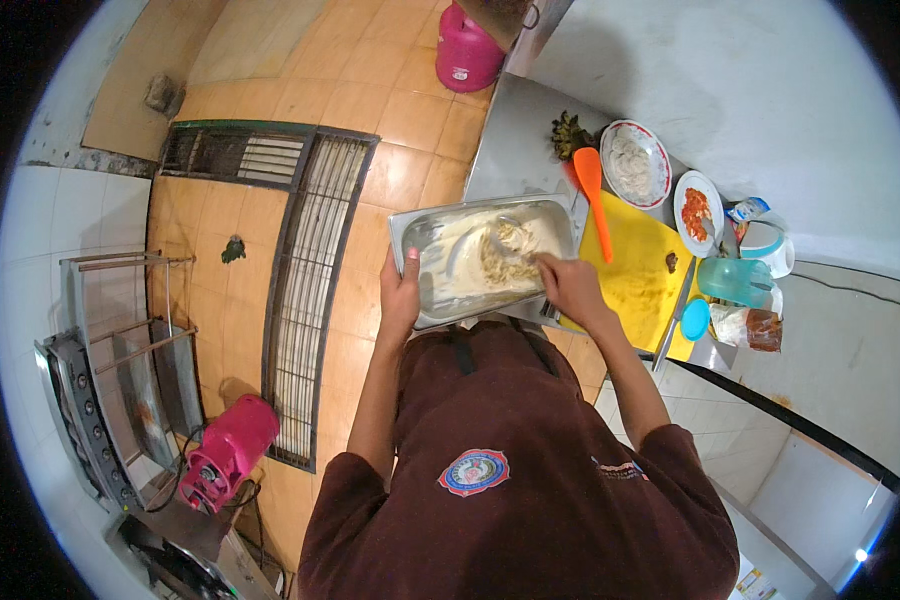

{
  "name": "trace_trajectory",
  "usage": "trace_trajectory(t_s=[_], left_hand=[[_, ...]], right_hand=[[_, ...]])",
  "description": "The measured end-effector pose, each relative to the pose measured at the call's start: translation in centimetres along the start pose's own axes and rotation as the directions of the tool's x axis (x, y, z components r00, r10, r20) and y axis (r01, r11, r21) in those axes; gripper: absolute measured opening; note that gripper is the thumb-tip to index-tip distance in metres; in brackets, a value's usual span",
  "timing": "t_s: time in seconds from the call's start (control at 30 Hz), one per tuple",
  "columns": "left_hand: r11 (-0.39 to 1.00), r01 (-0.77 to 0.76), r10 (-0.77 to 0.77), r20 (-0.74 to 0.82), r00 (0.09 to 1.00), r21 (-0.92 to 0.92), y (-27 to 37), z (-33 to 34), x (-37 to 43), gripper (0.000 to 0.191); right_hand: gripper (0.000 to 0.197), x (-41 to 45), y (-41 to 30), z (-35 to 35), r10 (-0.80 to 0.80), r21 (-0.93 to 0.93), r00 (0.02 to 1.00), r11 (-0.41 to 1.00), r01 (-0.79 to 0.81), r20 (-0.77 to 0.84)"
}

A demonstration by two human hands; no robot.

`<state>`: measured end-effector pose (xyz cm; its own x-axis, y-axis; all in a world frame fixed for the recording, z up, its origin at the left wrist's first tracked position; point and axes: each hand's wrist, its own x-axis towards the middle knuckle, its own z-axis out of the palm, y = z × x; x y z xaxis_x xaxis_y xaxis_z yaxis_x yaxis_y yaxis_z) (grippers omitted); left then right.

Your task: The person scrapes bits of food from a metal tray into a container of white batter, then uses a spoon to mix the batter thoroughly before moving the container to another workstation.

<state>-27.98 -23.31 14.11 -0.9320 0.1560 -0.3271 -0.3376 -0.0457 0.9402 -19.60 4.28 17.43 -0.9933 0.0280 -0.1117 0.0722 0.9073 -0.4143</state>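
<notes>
My left hand (400, 295) grips the left end of a rectangular stainless steel pan (439, 309), its thumb over the rim. Inside lies a creamy pale batter (461, 251), with a lumpier, yellowish mass toward the right. My right hand (572, 289) is closed around the handle of a spoon whose head is sunk in that batter; much of the spoon is hidden. The pan is tilted and held before my body, its right end over the counter's edge. Just right of the pan, an orange spatula (595, 196) lies partly across a yellow cutting board (630, 277).
Along the wall are a bowl of white flour (633, 163), a plate with chopped red food (697, 214), a teal plastic container (733, 281) and a brown-and-white packet (750, 328). A knife (673, 315) rests on the board. Pink gas cylinders (232, 446) and a floor grate (311, 300) are leftward.
</notes>
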Motion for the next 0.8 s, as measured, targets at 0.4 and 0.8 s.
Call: trace_trajectory(t_s=[0.4,0.8], left_hand=[[1.0,-0.022,0.02,-0.052,0.998,-0.019,0.0,0.5,-1.7,0.034],[0.963,0.23,-0.202,0.19,0.961,-0.14,-2.2,-1.1,-2.0,0.068]], right_hand=[[0.018,-0.3,-0.8,0.8,0.024,0.014,1.0,1.0,-0.024,0.004],[0.02,-1.5,-3.6,-2.1,0.124,-0.022,0.989,0.992,-0.122,0.078]])
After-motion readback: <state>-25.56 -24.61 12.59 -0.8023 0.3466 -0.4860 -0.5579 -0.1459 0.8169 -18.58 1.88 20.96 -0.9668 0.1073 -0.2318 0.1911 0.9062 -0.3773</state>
